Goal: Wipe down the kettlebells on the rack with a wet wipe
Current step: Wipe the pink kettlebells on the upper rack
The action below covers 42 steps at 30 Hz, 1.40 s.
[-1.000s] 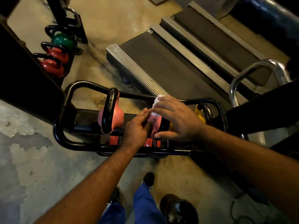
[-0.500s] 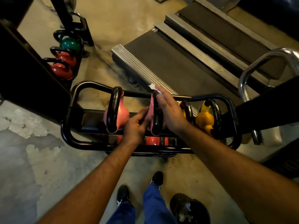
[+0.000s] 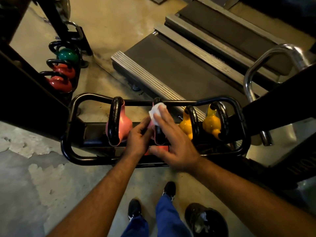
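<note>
So, biggest first: two treadmills [image 3: 196,65] lie on the concrete floor well beyond both hands, decks running away to the upper right. A chrome rail [image 3: 256,69] curves up far right of the R hand. A dark upright frame [image 3: 25,93] fills the area far left of the L hand, w/ a second rack [image 3: 77,69] behind it holding one green kettlebell [image 3: 67,55] and two red kettlebells [image 3: 63,77].

The black tube rack [image 3: 71,132] sits directly under the hands. Just left of the L hand stands a pink kettlebell [image 3: 122,124] w/ black handle, upright. Between the two hands is the middle pink kettlebell [image 3: 154,134], mostly hidden by them; only its handle and a sliver of pink show. Just right of the R hand are two yellow kettlebells [image 3: 198,124], side by side, apart from the hand.

L hand [image 3: 138,134] has fingers curled against the left side of the middle pink kettlebell, gripping it. R hand [image 3: 172,134] lies over the handle, fingers fairly straight, pressing the white wet wipe [image 3: 156,113] onto the top of the handle; thumb sticks out toward the L hand. Wipe is crumpled, under the R fingertips [image 3: 161,109].

Below the forearms: blue trouser legs [image 3: 164,218], black shoes [image 3: 135,207], and a dark round bin [image 3: 206,219] w/ crumpled stuff inside, near the R foot.
</note>
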{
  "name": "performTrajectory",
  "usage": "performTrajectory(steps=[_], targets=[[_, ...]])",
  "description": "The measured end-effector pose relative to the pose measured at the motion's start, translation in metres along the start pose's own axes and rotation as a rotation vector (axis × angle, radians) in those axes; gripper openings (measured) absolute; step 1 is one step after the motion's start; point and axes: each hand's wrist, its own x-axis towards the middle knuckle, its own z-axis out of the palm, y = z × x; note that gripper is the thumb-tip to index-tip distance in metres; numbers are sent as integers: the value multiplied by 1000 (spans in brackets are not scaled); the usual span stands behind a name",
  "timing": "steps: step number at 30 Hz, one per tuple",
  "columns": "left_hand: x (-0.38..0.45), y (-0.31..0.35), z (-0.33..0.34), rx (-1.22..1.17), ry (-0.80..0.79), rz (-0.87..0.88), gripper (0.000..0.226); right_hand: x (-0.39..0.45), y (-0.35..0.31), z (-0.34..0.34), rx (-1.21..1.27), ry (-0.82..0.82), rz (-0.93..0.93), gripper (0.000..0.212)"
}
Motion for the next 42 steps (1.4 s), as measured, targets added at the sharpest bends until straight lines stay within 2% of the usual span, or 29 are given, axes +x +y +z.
performTrajectory(steps=[2,7,12,14,17,21,24,25,26,27,28,29,31,34,37,42], targets=[[1,-1,0,22,-2,18,41,-11,-1,5,-17,-4,0,92],[5,-1,2,1,25,-3,42,-32,-21,22,315,90,176,96],[8,-7,3,31,42,20,50,-62,-17,49,282,121,313,99],[9,-9,4,25,42,13,47,-51,-24,52,377,152,352,87],[9,-7,5,18,46,15,41,-32,-35,53,703,272,379,65],[10,-5,6,18,46,22,41,-14,-37,42,825,414,475,74],[5,-5,7,7,50,48,41,5,-40,18,908,360,581,87],[4,-4,8,3,56,51,40,13,-42,7,953,335,593,83],[4,-3,8,-3,63,47,39,20,-44,-3,1008,322,607,61],[5,-3,9,-10,71,38,39,27,-49,-14,1031,292,610,57],[6,-4,9,-10,79,29,39,31,-45,-18,1025,278,636,69],[7,-5,9,-16,85,26,39,35,-45,-20,995,251,636,89],[6,-6,8,-21,93,24,38,31,-45,-13,921,180,588,95],[2,-7,7,-23,46,23,39,9,-32,7,743,125,469,84],[5,-8,7,27,28,21,49,-3,-23,15,686,161,405,86],[7,-6,6,-8,42,0,51,-11,-20,24,670,180,380,66]])
